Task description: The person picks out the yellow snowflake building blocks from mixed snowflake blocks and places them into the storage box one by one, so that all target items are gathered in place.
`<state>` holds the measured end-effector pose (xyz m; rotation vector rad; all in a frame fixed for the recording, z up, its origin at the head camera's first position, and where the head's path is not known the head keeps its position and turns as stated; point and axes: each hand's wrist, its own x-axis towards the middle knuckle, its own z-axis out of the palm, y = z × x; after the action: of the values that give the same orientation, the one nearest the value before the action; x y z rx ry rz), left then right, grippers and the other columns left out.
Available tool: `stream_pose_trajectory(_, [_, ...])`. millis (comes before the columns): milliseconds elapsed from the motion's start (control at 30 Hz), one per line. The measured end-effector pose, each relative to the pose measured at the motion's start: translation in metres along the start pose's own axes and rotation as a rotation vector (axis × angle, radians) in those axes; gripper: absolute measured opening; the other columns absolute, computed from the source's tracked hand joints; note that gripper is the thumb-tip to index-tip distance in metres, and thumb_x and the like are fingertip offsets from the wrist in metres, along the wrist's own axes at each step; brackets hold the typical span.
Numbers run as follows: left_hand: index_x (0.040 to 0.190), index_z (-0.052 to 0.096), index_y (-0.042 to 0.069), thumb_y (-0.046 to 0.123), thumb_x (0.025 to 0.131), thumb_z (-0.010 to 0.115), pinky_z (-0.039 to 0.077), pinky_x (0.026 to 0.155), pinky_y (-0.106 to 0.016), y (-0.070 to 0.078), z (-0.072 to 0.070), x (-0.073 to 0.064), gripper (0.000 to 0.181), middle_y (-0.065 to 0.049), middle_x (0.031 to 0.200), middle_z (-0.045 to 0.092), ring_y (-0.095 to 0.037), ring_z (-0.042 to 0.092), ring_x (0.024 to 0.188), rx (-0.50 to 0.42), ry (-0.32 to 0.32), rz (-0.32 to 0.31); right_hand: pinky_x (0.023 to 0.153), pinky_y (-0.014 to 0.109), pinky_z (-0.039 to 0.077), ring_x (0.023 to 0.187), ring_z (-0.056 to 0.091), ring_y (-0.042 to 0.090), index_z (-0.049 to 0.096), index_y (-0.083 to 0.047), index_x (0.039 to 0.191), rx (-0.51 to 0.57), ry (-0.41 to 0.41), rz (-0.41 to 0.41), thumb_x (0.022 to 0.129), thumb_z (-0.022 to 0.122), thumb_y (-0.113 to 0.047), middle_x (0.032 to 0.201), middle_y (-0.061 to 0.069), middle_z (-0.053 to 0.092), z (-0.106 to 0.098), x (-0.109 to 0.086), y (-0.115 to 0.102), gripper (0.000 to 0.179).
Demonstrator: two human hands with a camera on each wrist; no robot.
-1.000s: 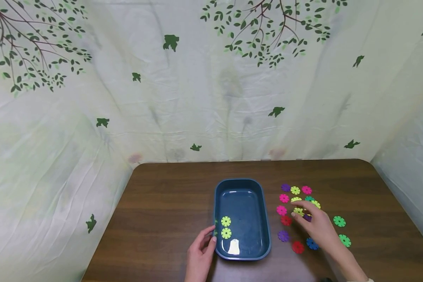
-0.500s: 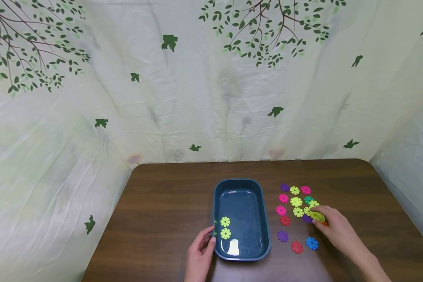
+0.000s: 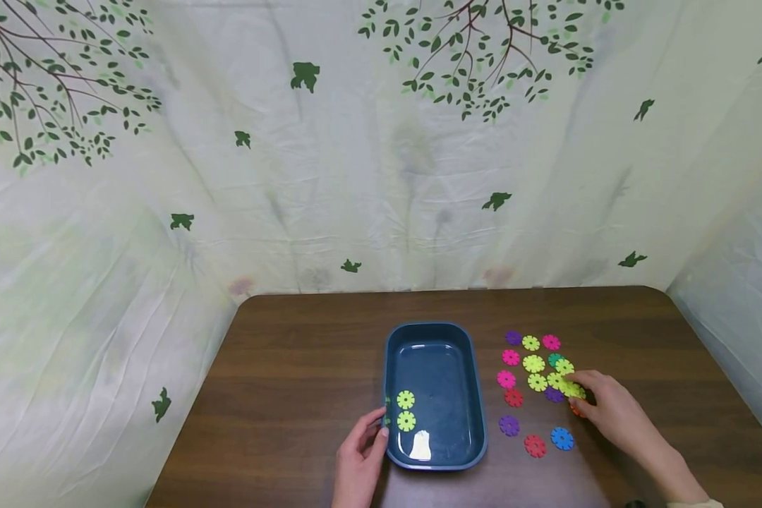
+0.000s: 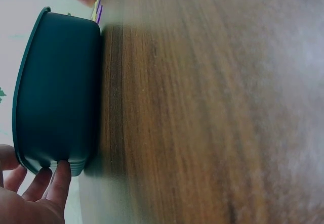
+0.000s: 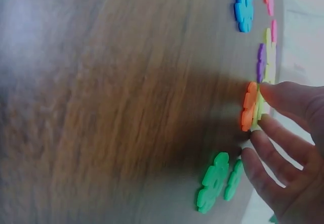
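From where I stand, the main danger is the crowding around the yellow disc (image 3: 574,391) at the right hand (image 3: 617,415). It seems to overlap the orange disc (image 5: 249,107) and lies close beside the purple disc (image 3: 554,396), so a lift may drag one of these along. The disc is also thin, and a pinch only at its edges could let it slip. It is at ten o'clock from the hand, between the tips of thumb and index finger, which seem to pinch it; the other fingers are spread. The blue tray (image 3: 451,388) is at nine o'clock, well apart. At the tray's eight o'clock, the left hand (image 3: 360,457) touches its side with the fingertips; whether they grip, I cannot tell.
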<state>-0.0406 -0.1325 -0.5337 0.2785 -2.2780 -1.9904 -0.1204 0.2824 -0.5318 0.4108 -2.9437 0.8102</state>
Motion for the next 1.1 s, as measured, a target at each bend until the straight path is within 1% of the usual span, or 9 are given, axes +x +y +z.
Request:
stream_pose_trajectory(100, [0.123,0.066,0.010,0.007,0.093,0.067,0.053,0.082,-0.021,0.0009,-0.0001,-0.0005,0.030,-0.011,0.124,0.064,-0.024,0.064,0.108,0.006,0.003,-0.011,0.081,0.058,0.049,0.103,0.060,0.041,0.071,-0.003,0.109,-0.012,0.008,-0.017,0.079,0.080,-0.005,0.110,0.016,0.066,0.0015,0.0014,0.0010,0.032])
stream_pose_trajectory(267, [0.123,0.066,0.011,0.006,0.093,0.066,0.053,0.083,-0.024,0.0019,-0.0005,-0.0005,0.030,-0.011,0.125,0.063,-0.026,0.064,0.109,0.012,0.010,-0.026,0.077,0.054,0.051,0.098,0.063,0.035,0.073,-0.008,0.105,0.002,0.031,0.006,0.078,0.081,-0.006,0.108,0.011,0.067,0.0042,0.0018,0.0024,0.028])
stream_pose_trajectory(367, [0.123,0.066,0.012,0.006,0.094,0.065,0.054,0.083,-0.026,0.0015,-0.0004,0.0000,0.030,-0.012,0.125,0.063,-0.025,0.064,0.108,0.028,0.013,-0.036,0.075,0.053,0.052,0.096,0.064,0.034,0.074,-0.009,0.103,0.023,0.040,0.024,0.077,0.081,-0.005,0.107,0.009,0.068,0.0047,0.0015,0.0023,0.027])
stream_pose_trajectory(500, [0.123,0.067,0.013,0.006,0.094,0.065,0.055,0.083,-0.028,0.0007,-0.0001,0.0006,0.030,-0.011,0.125,0.064,-0.025,0.064,0.108,0.054,0.017,-0.052,0.076,0.053,0.051,0.097,0.064,0.034,0.073,-0.009,0.102,0.049,0.034,0.044,0.077,0.081,-0.003,0.107,0.010,0.067,0.0047,0.0013,0.0018,0.027])
stream_pose_trajectory(633, [0.123,0.067,0.015,0.008,0.094,0.066,0.055,0.083,-0.028,-0.0005,0.0004,0.0009,0.030,-0.009,0.125,0.064,-0.023,0.064,0.107,0.083,0.021,-0.073,0.074,0.049,0.052,0.093,0.064,0.029,0.073,-0.009,0.103,0.068,0.013,0.061,0.078,0.080,-0.002,0.107,0.010,0.066,0.0042,0.0019,0.0014,0.027])
stream_pose_trajectory(700, [0.122,0.067,0.015,0.008,0.093,0.066,0.055,0.083,-0.027,-0.0010,0.0005,0.0007,0.030,-0.010,0.124,0.064,-0.023,0.065,0.107,0.081,0.022,-0.067,0.072,0.046,0.052,0.091,0.062,0.027,0.072,-0.009,0.103,0.073,0.001,0.066,0.078,0.080,-0.002,0.107,0.010,0.066,0.0036,0.0025,0.0017,0.026])
stream_pose_trajectory(867, [0.122,0.067,0.012,0.007,0.093,0.067,0.054,0.082,-0.026,-0.0010,0.0005,-0.0004,0.030,-0.012,0.123,0.064,-0.025,0.065,0.108,0.046,0.022,-0.019,0.069,0.039,0.051,0.089,0.060,0.023,0.072,-0.009,0.104,0.081,-0.007,0.080,0.080,0.080,-0.006,0.105,0.006,0.065,0.0022,0.0027,0.0017,0.026])
stream_pose_trajectory(1100, [0.123,0.067,0.014,0.009,0.093,0.067,0.054,0.082,-0.025,0.0007,0.0008,0.0001,0.030,-0.010,0.123,0.065,-0.022,0.065,0.107,0.047,0.021,-0.016,0.066,0.034,0.051,0.087,0.062,0.022,0.071,-0.008,0.102,0.086,0.014,0.105,0.078,0.082,-0.011,0.100,0.003,0.065,0.0025,0.0019,0.0000,0.027])
